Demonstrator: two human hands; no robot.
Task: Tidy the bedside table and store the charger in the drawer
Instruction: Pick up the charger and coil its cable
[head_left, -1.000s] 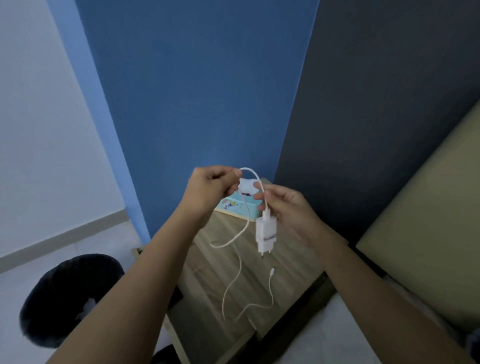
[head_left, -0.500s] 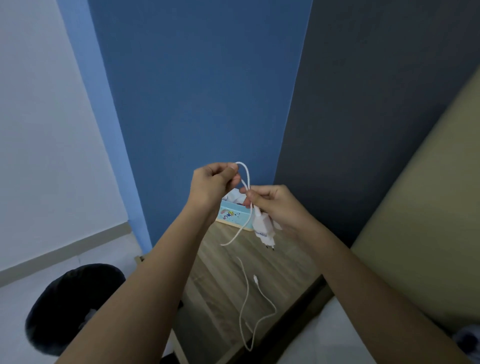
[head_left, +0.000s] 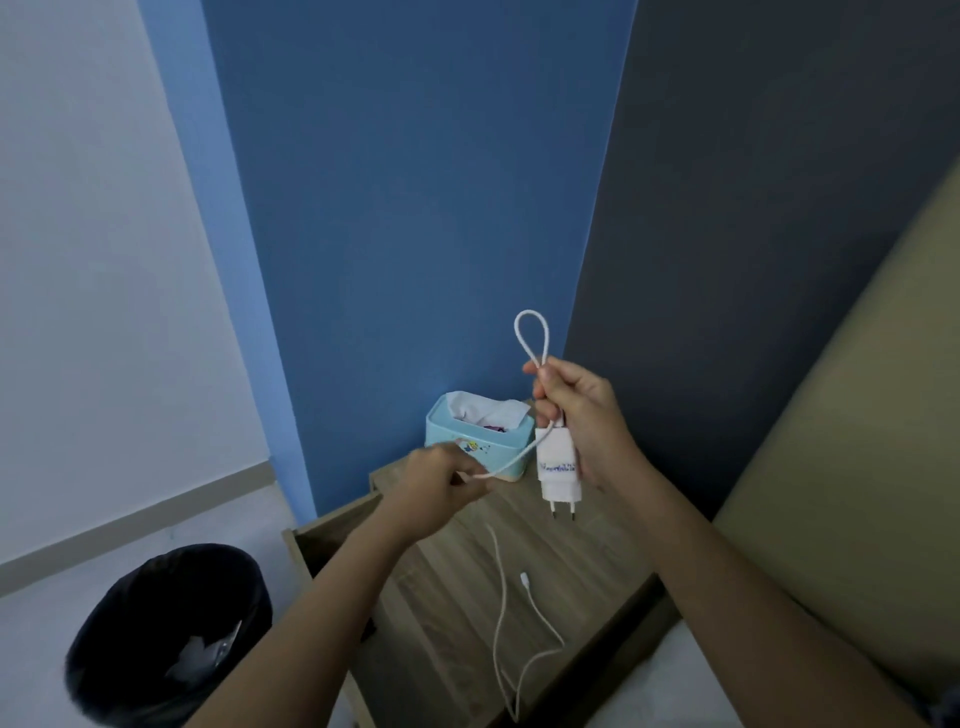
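My right hand grips the white charger plug, prongs pointing down, together with a loop of its white cable that sticks up above the fingers. My left hand pinches the cable lower and to the left, pulling a stretch taut between the hands. The remaining cable hangs down onto the wooden bedside table, its connector end lying on the top. The drawer stands open on the table's left side, mostly hidden by my left forearm.
A light blue tissue box sits at the table's back corner against the blue wall. A black waste bin with a scrap inside stands on the floor to the left. A beige mattress edge runs along the right.
My left hand dropped down and left along the cable, away from the right hand. My right hand now holds plug and a folded loop together, raised a little higher.
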